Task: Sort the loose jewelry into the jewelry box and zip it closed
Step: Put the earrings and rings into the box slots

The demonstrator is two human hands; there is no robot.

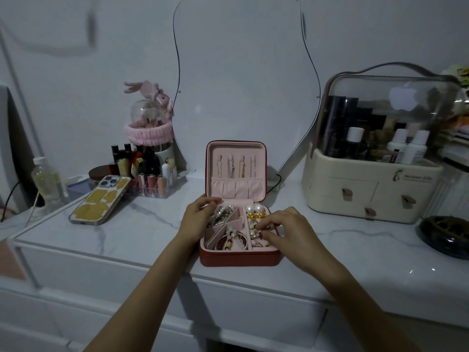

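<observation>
Jewelry box (238, 259) sits open at frame centre on our marble dresser top (142, 224), lid upright for access. Our left hand (196, 217) steadies its left edge, fingers curled; our right hand (284, 229) pinches small earrings (253, 231) in the right compartment.

The jewelry box (239, 259) is dark red outside with a pale pink lining. In it lie two white pearls (254, 209), a bright gold chain (256, 215) and a red-and-gold bangle (232, 241). The fingernails (217, 200) look red, though the light is dim. The tabletop (142, 224) is white marble with grey veins. The phone case (100, 200) is clear with mustard-yellow patches. The headband (148, 132) is fluffy pink; the makeup organizer (371, 185) is cream under a clear lid.
</observation>
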